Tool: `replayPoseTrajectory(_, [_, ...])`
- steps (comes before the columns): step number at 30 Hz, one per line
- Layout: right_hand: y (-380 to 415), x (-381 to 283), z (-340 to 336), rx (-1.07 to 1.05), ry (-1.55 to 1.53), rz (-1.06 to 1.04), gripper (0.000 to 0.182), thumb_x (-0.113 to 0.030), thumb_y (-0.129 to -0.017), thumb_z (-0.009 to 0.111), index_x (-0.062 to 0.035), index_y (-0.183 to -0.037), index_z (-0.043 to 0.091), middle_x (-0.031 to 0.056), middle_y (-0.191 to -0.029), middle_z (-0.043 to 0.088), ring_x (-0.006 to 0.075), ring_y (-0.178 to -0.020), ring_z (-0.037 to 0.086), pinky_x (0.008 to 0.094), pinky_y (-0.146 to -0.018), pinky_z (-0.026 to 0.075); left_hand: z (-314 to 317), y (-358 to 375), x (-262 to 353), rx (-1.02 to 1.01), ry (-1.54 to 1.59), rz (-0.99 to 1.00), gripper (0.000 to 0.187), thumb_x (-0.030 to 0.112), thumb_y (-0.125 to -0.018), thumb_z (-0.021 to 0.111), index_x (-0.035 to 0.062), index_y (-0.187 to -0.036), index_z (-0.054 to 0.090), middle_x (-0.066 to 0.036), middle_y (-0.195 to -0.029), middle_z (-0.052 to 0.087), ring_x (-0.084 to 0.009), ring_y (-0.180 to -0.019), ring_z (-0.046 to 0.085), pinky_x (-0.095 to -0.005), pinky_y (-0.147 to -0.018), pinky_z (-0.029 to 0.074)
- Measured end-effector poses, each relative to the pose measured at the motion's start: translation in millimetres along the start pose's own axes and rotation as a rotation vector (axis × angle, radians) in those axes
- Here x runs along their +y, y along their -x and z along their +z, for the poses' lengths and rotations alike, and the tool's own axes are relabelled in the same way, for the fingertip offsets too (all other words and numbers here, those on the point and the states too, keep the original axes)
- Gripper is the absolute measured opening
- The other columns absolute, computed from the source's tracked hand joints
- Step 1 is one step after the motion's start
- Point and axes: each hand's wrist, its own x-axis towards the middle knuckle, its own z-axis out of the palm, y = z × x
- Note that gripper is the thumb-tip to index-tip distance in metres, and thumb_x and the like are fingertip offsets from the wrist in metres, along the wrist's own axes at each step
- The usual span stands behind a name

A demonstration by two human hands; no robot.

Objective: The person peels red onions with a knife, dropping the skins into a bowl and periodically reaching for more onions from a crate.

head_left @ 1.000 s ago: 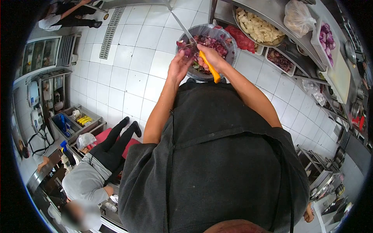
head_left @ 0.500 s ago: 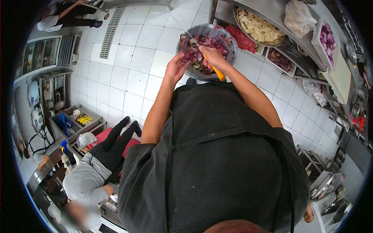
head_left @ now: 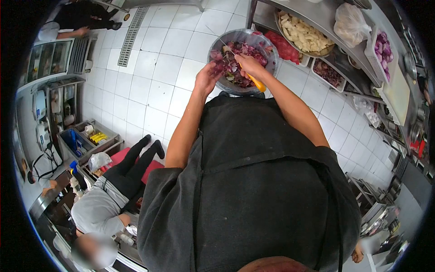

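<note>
My right hand (head_left: 248, 65) grips a knife with an orange handle (head_left: 256, 83); its thin blade points up and left over a bin. My left hand (head_left: 207, 77) holds a purple onion (head_left: 219, 66) against the blade. Both hands are over a round grey bin (head_left: 267, 43) lined with plastic and filled with purple onion peels and scraps. My black apron fills the lower middle of the view.
A steel counter on the right carries a tray of pale chopped pieces (head_left: 302, 34), a white bag (head_left: 350, 21), a crate of purple onions (head_left: 382, 47) and a cutting board (head_left: 398, 93). A person in grey (head_left: 106, 204) sits on the floor at left. White tiled floor with a drain (head_left: 132, 32).
The knife blade has dropped from pointing high over the bin to lying low against the onion. My hands shifted slightly right and closer together.
</note>
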Motion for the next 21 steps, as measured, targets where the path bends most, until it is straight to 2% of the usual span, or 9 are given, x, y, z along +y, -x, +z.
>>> replayPoseTrajectory(3, [19,-7,-5,-0.042,-0.004,-0.009,0.053,-0.046,-0.098,0.042,-0.0017,-0.125,0.05,0.0082,-0.062,0.055,0.0146,-0.044,0.05,0.0289,-0.041,0.041,3,-6,3,0.022,-0.051,-0.001,0.022,0.013,-0.09,0.06,0.0,-0.108,0.06,-0.014,-0.107,0.061,-0.028,-0.104,0.058,-0.0439,-0.096,0.05])
replayPoseTrajectory(6, [43,-12,-10,-0.046,-0.084,0.018,0.052,-0.05,-0.098,0.041,-0.007,-0.127,0.051,0.0062,-0.062,0.054,0.0129,-0.046,0.05,0.0272,-0.042,0.04,-11,-35,-4,-0.004,-0.1,0.01,0.024,0.012,-0.091,0.06,-0.0025,-0.11,0.059,-0.014,-0.106,0.061,-0.0276,-0.099,0.06,-0.0426,-0.092,0.052])
replayPoseTrajectory(12, [68,-11,-15,-0.058,-0.066,0.018,0.063,-0.053,-0.099,0.039,-0.0097,-0.144,0.04,0.0042,-0.061,0.054,0.0108,-0.045,0.049,0.0258,-0.041,0.04,16,-25,-2,0.027,-0.211,0.028,0.026,0.01,-0.092,0.058,-0.0055,-0.113,0.058,-0.013,-0.104,0.062,-0.0273,-0.098,0.062,-0.0405,-0.088,0.054])
replayPoseTrajectory(19, [62,6,-13,-0.134,-0.104,0.02,0.064,-0.051,-0.098,0.041,-0.007,-0.145,0.039,0.0044,-0.06,0.053,0.0113,-0.044,0.049,0.0258,-0.039,0.038,14,-36,-14,-0.078,-0.199,0.013,0.03,0.011,-0.093,0.054,-0.0055,-0.118,0.055,-0.015,-0.11,0.062,-0.0269,-0.099,0.062,-0.0406,-0.091,0.051])
replayPoseTrajectory(21, [63,7,-14,-0.127,-0.082,-0.007,0.064,-0.051,-0.098,0.041,-0.0073,-0.145,0.039,0.0045,-0.06,0.053,0.0114,-0.044,0.049,0.0258,-0.04,0.038,13,-34,-16,-0.054,-0.173,0.016,0.028,0.009,-0.09,0.058,-0.0067,-0.113,0.058,-0.013,-0.107,0.062,-0.0265,-0.097,0.062,-0.041,-0.086,0.053])
